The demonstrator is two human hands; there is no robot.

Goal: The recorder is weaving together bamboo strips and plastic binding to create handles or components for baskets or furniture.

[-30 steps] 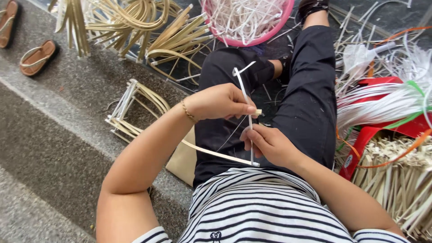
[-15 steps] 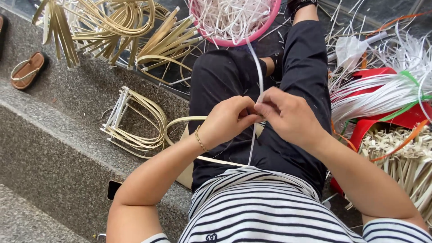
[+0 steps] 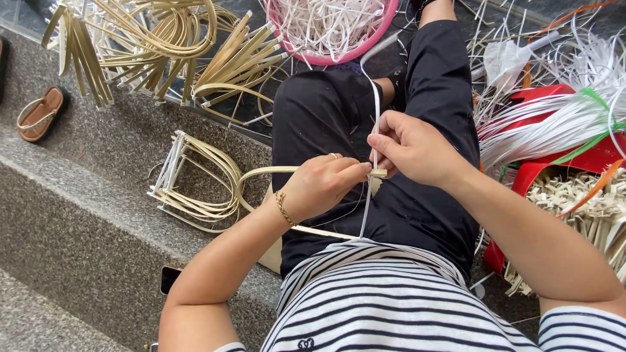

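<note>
Grey stone steps (image 3: 98,215) run under the seated person, with bent bamboo strip bundles (image 3: 195,182) lying alongside and a pink basket (image 3: 339,52) of white strips beyond the knees. Over the lap, the left hand (image 3: 323,186) pinches the end of a tan bamboo loop (image 3: 274,173) between pressed fingers. Touching it, the right hand (image 3: 407,146) has its fingers closed on a white plastic strip (image 3: 375,111) running upright at that loop end. One sandal (image 3: 39,114) lies off left.
</note>
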